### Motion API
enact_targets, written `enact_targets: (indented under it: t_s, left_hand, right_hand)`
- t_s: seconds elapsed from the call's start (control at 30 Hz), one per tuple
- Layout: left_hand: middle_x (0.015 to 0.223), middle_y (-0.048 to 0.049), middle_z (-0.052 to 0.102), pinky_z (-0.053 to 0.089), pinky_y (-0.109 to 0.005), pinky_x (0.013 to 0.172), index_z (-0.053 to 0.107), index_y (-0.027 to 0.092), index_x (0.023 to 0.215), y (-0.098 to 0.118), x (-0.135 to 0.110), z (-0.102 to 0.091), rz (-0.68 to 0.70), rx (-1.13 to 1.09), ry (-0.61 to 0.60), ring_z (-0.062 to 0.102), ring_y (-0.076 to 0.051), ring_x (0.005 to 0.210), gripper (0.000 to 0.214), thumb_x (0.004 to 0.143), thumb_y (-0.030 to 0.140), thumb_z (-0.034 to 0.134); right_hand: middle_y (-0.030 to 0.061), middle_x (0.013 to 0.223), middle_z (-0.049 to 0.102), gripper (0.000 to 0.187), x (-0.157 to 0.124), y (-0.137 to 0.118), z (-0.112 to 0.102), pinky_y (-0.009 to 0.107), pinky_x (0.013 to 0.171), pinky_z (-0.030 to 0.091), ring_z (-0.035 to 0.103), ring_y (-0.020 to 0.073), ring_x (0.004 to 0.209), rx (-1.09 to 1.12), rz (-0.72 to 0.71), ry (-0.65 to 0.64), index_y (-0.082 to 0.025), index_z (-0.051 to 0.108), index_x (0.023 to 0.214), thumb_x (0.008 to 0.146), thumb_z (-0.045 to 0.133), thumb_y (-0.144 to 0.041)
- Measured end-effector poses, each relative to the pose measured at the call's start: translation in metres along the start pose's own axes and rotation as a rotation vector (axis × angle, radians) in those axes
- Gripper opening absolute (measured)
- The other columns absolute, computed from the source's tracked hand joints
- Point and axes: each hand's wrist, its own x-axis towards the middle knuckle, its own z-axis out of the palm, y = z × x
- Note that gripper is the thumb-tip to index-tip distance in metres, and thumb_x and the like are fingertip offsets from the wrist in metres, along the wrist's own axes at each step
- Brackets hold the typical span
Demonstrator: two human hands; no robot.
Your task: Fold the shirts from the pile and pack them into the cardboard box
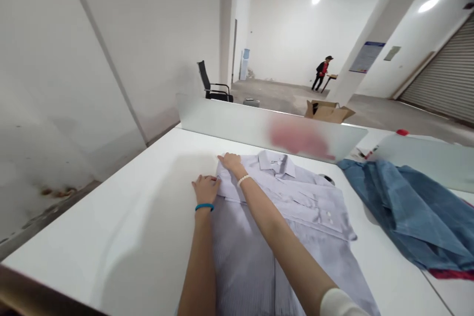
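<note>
Now 2 hands [206,188] [231,162] press 1 shirt [296,197] beside 1 blue garment [407,207].

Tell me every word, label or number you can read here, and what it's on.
Nothing is legible.
Blue notice on the pillar: print too small to read.
Neck label in the pale shirt: blurred.

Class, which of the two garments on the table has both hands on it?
The pale lilac collared shirt: left hand and right hand rest on its edge. The blue garment lies rumpled and untouched beside it.
</note>
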Motion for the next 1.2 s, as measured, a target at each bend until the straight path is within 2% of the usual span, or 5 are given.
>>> enact_targets:
  t_s: [0.2, 0.43, 0.7, 0.93, 1.2]
  left_hand:
    - [0.085, -0.0085, 0.072, 0.015, -0.047, 0.107, 0.067, 0.023, 0.075, 0.004, -0.003, -0.014, -0.059, -0.001, -0.045, 0.057, -0.028, 0.103, 0.017, 0.076, 0.038, 0.059]
    - [0.086, -0.0035, 0.072, 0.019, -0.048, 0.108, 0.064, 0.021, 0.084, 0.006, -0.007, -0.020, -0.093, 0.049, -0.062, 0.061, -0.023, 0.099, 0.019, 0.083, 0.036, 0.052]
    - [0.145, -0.0115, 0.040, 0.014, -0.057, 0.112, 0.044, 0.016, 0.136, 0.015, -0.012, -0.010, 0.032, 0.268, -0.124, 0.027, -0.030, 0.138, 0.048, 0.091, 0.031, 0.037]
    - [0.152, -0.0104, 0.026, 0.010, -0.058, 0.112, 0.034, 0.015, 0.144, 0.016, -0.011, -0.007, 0.046, 0.412, -0.246, 0.014, -0.032, 0.142, 0.052, 0.094, 0.028, 0.026]
    - [0.151, -0.0110, 0.029, 0.010, -0.060, 0.111, 0.040, 0.014, 0.141, 0.013, -0.004, -0.007, 0.071, 0.386, -0.235, 0.015, -0.033, 0.141, 0.053, 0.093, 0.031, 0.026]
  right_hand:
    - [0.0074, 0.109, 0.068, 0.027, 0.013, 0.012, 0.016, 0.027, 0.081, 0.043, 0.062, 0.0196, 0.102, 0.017, -0.100, -0.049, -0.022, 0.062, 0.107, 0.094, 0.043, -0.036]
    - [0.0161, 0.110, 0.065, 0.034, 0.010, 0.009, 0.020, 0.035, 0.083, 0.043, 0.060, 0.0239, 0.102, 0.001, -0.023, 0.097, -0.013, 0.051, 0.117, 0.099, 0.025, -0.027]
    - [0.0150, 0.146, 0.037, 0.045, -0.025, 0.001, 0.047, 0.058, 0.109, 0.010, 0.025, 0.0304, 0.137, -0.069, -0.325, 0.230, -0.018, 0.044, 0.134, 0.099, 0.027, -0.040]
    - [0.0128, 0.154, 0.021, 0.052, -0.029, 0.016, 0.041, 0.058, 0.110, 0.013, 0.013, 0.0311, 0.142, -0.013, -0.352, 0.145, -0.019, 0.029, 0.146, 0.099, 0.025, -0.041]
    - [0.0062, 0.153, 0.026, 0.053, -0.188, 0.137, -0.017, 0.056, 0.113, 0.008, 0.012, 0.0277, 0.143, -0.127, -0.294, 0.306, -0.024, 0.027, 0.147, 0.098, 0.028, -0.044]
